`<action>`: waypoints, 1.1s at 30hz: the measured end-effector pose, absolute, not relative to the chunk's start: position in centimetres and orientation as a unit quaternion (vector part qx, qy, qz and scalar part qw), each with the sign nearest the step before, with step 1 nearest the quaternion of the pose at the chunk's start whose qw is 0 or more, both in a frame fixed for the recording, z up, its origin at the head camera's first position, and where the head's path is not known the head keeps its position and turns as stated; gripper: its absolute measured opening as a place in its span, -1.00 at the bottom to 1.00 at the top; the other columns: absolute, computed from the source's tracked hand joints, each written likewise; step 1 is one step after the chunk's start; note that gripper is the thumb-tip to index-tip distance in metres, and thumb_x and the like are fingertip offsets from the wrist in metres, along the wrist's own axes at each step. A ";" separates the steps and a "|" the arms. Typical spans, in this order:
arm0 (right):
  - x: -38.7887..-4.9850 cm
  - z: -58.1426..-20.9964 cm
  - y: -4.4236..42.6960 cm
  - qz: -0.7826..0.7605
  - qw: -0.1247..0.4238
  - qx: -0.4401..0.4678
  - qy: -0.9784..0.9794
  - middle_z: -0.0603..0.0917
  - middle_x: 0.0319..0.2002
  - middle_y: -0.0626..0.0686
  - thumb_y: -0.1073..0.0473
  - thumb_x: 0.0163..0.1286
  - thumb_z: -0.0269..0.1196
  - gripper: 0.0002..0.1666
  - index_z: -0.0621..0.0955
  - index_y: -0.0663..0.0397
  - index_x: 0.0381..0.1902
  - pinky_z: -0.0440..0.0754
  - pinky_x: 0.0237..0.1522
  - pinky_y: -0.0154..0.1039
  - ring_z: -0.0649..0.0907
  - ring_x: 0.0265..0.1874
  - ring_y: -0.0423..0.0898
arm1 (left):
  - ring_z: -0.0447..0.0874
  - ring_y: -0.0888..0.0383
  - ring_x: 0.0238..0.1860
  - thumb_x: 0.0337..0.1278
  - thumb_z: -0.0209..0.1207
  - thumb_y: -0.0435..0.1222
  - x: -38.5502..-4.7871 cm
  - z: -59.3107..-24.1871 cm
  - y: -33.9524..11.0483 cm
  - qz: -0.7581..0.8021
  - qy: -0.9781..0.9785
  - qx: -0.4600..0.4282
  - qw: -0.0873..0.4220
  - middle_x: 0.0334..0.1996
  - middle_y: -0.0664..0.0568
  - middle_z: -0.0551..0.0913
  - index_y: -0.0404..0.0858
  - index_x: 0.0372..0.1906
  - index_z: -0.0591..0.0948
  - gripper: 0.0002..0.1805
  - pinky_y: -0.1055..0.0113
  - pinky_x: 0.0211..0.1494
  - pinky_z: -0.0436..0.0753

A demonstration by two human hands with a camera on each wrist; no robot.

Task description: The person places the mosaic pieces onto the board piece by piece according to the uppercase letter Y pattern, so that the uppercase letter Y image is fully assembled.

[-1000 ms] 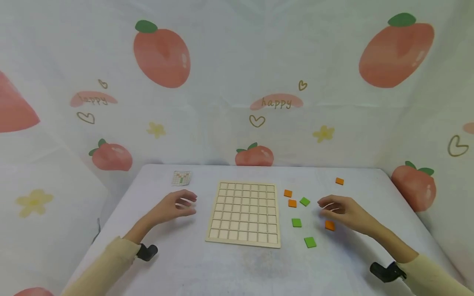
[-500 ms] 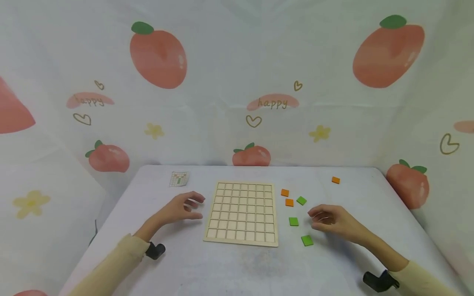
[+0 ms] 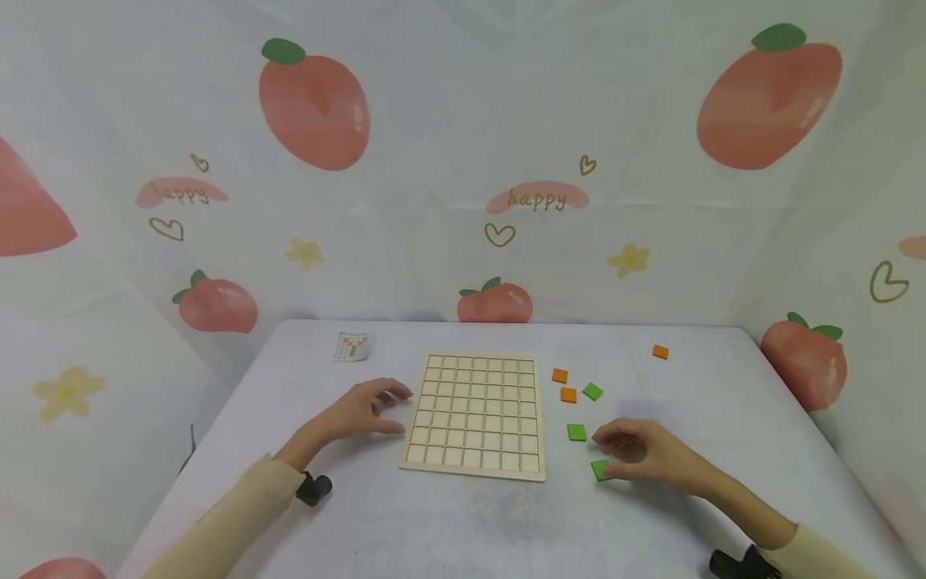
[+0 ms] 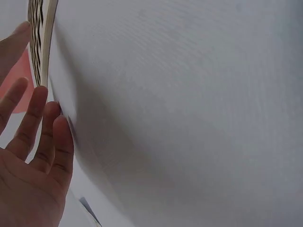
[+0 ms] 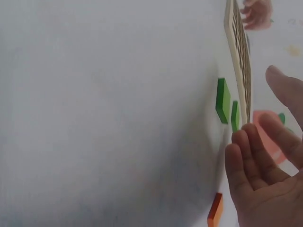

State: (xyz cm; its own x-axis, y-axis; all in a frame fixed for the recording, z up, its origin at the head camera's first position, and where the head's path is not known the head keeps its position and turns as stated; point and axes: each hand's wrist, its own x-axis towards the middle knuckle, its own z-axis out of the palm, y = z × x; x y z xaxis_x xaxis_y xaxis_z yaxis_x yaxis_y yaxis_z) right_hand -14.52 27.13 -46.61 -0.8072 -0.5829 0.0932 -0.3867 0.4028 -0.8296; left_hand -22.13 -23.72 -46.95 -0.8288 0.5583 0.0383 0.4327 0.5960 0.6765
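My left hand (image 3: 362,412) hovers beside the left edge of the wooden grid board (image 3: 473,414), fingers loosely bent around nothing. To the board's right, my right hand (image 3: 654,457) is above the table with thumb and fingers apart. Its thumb overlaps a green square tile (image 3: 599,469) in the head view; the right wrist view shows this hand (image 5: 265,175) apart from the green tile (image 5: 222,100). A second green tile (image 3: 576,433) lies just left of its fingertips. An orange tile (image 5: 215,210) shows low in the right wrist view; in the head view the hand hides that spot.
Two orange tiles (image 3: 568,395) and another green tile (image 3: 592,392) lie right of the board's upper half. A further orange tile (image 3: 661,351) is near the back right. A small patterned card (image 3: 354,346) sits at the back left, before a peach-printed cloth (image 3: 405,201).
My right hand has come left and toward the near side, covering the orange tile seen earlier beneath it. My left hand has shifted right, closer to the board. The camera view sways slightly.
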 end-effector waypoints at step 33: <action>-14.0 -47.3 26.1 -0.414 0.094 -0.309 0.851 0.64 -0.19 -0.14 0.22 0.15 0.55 -0.68 0.70 0.01 -0.13 0.58 -0.19 -0.28 0.60 -0.26 -0.13 | 0.57 0.05 0.04 -0.09 0.58 -0.17 -23.4 -47.1 -22.6 0.325 0.895 0.293 0.089 0.04 0.10 0.64 -0.20 0.13 0.65 -0.40 0.05 0.17 0.51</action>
State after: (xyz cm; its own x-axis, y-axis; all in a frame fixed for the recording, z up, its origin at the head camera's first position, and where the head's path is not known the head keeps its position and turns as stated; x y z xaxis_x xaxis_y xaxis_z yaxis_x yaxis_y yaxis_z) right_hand -14.05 26.12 -47.31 -0.7916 -0.6035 0.0959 -0.4480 0.4664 -0.7627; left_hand -23.37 -22.63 -47.13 -0.8122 0.5826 0.0317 0.4668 0.6161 0.6344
